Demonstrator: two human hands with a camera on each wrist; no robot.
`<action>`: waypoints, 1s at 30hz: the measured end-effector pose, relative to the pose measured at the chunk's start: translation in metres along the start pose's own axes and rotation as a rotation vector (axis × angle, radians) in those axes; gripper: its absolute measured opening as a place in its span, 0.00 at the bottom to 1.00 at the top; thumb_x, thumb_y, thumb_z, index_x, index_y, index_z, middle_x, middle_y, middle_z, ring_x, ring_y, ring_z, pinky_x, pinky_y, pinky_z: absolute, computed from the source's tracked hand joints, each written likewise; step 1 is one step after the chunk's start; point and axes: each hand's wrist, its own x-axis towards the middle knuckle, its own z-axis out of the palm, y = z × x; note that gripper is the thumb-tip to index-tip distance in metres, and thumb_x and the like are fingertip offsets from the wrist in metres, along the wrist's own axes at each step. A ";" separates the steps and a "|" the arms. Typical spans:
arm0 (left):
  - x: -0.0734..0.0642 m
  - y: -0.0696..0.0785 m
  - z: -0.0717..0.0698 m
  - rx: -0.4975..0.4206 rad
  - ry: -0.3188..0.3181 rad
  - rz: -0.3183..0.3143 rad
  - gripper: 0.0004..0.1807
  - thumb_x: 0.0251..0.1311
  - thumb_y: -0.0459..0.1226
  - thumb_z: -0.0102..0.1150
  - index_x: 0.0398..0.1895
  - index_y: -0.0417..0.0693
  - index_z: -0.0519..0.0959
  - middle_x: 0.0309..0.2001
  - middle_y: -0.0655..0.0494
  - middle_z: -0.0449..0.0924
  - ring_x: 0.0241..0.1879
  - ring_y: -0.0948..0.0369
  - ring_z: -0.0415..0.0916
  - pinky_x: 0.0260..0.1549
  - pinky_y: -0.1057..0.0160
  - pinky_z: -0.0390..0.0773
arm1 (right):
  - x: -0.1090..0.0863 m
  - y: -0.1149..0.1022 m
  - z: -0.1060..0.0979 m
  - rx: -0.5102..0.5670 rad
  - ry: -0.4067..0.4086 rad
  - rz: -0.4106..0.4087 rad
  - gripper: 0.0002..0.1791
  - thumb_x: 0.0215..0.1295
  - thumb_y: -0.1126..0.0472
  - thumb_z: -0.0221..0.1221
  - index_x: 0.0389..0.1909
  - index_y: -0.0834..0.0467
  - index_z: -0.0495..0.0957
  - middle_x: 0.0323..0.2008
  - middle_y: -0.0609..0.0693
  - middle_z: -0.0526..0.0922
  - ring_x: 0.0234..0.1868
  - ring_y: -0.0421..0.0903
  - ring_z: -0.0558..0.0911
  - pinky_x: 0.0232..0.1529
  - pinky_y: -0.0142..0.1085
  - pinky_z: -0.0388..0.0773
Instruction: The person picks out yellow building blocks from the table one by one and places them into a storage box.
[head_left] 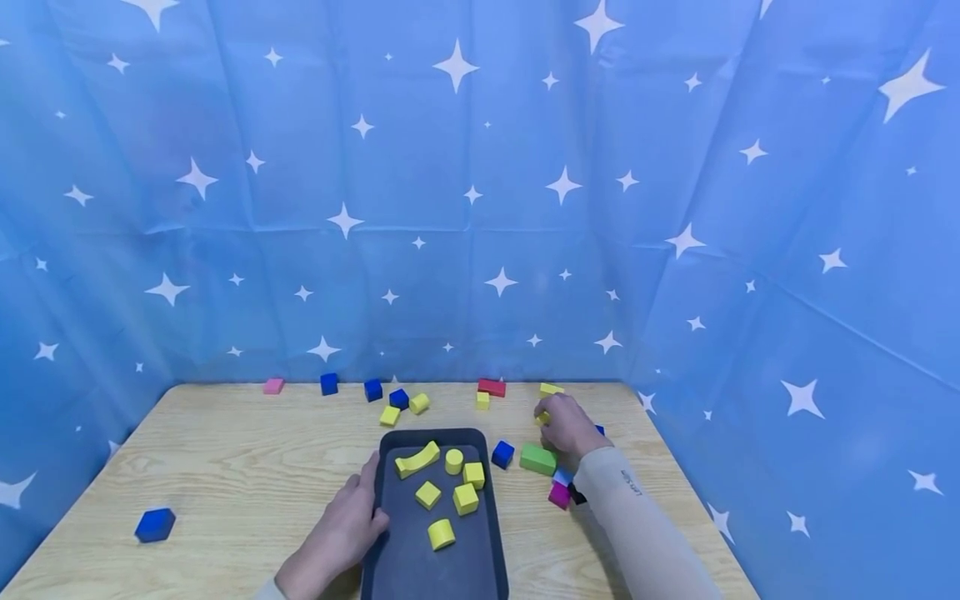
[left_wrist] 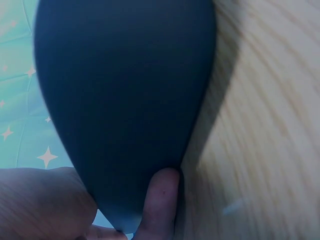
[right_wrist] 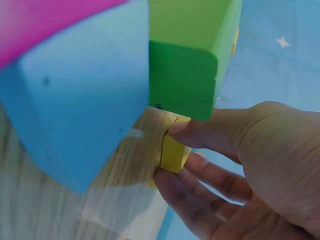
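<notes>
Pinching a small yellow block [right_wrist: 172,156], the right hand [head_left: 567,425] reaches toward the far right part of the tabletop [head_left: 247,467]. Its grip has the thumb on one side of the block and fingers on the other. Another yellow piece [head_left: 551,389] lies just behind that hand.

The left hand [head_left: 341,521] holds the near-left side of a dark tray [head_left: 397,567]. Its grip is on the edge, with the thumb over the rim.

Six yellow pieces sit in the tray: a bendy one [head_left: 417,461], a little round post [head_left: 453,462], three boxy ones and one with a round top [head_left: 441,534].

Right of the tray there is a blue cube [head_left: 503,454], and next to it a green block [head_left: 537,459]. Nearer, under the right arm, are a light blue block [head_left: 562,477], a bright pink block [head_left: 558,495] and a black one.

At the back, a yellow cube [head_left: 482,401] is just in front of a red block [head_left: 492,387]. One blue block [head_left: 155,525] is far off to the left.
</notes>
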 end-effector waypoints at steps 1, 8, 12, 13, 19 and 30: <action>0.000 0.000 0.000 -0.001 -0.001 -0.004 0.52 0.73 0.30 0.68 0.95 0.36 0.53 0.70 0.23 0.79 0.44 0.51 0.83 0.39 0.50 0.89 | 0.000 0.000 0.000 0.007 -0.005 0.007 0.20 0.73 0.76 0.67 0.63 0.64 0.92 0.69 0.65 0.87 0.76 0.66 0.82 0.79 0.62 0.83; -0.001 -0.001 0.001 0.004 0.001 -0.004 0.52 0.73 0.31 0.69 0.95 0.35 0.53 0.70 0.24 0.80 0.44 0.51 0.83 0.39 0.51 0.89 | 0.000 -0.001 0.002 -0.003 -0.015 0.018 0.20 0.73 0.75 0.69 0.63 0.63 0.92 0.69 0.65 0.88 0.77 0.66 0.82 0.80 0.62 0.82; -0.001 -0.001 0.001 -0.003 0.001 -0.002 0.52 0.73 0.30 0.68 0.95 0.35 0.53 0.69 0.25 0.80 0.42 0.52 0.83 0.37 0.53 0.88 | 0.000 -0.002 0.002 -0.003 -0.019 0.020 0.21 0.72 0.75 0.70 0.63 0.64 0.92 0.69 0.65 0.88 0.77 0.66 0.82 0.80 0.63 0.82; -0.001 -0.001 0.001 -0.006 0.000 -0.002 0.52 0.73 0.30 0.68 0.95 0.35 0.53 0.68 0.25 0.80 0.41 0.53 0.83 0.36 0.53 0.88 | 0.000 -0.002 0.002 -0.002 -0.019 0.020 0.20 0.73 0.75 0.70 0.63 0.64 0.92 0.69 0.65 0.88 0.77 0.65 0.83 0.80 0.62 0.82; -0.001 -0.001 0.001 -0.004 0.002 0.003 0.52 0.73 0.30 0.68 0.95 0.36 0.53 0.70 0.23 0.79 0.42 0.52 0.83 0.36 0.52 0.88 | -0.002 -0.003 0.001 0.009 -0.021 0.030 0.20 0.73 0.74 0.70 0.64 0.63 0.91 0.71 0.65 0.87 0.76 0.64 0.83 0.80 0.63 0.82; 0.000 -0.001 0.000 0.009 0.005 0.014 0.52 0.73 0.31 0.68 0.95 0.35 0.53 0.71 0.22 0.78 0.43 0.51 0.84 0.38 0.52 0.88 | -0.004 -0.005 0.000 -0.020 -0.007 0.006 0.19 0.75 0.72 0.72 0.64 0.63 0.91 0.67 0.64 0.89 0.68 0.60 0.86 0.75 0.59 0.86</action>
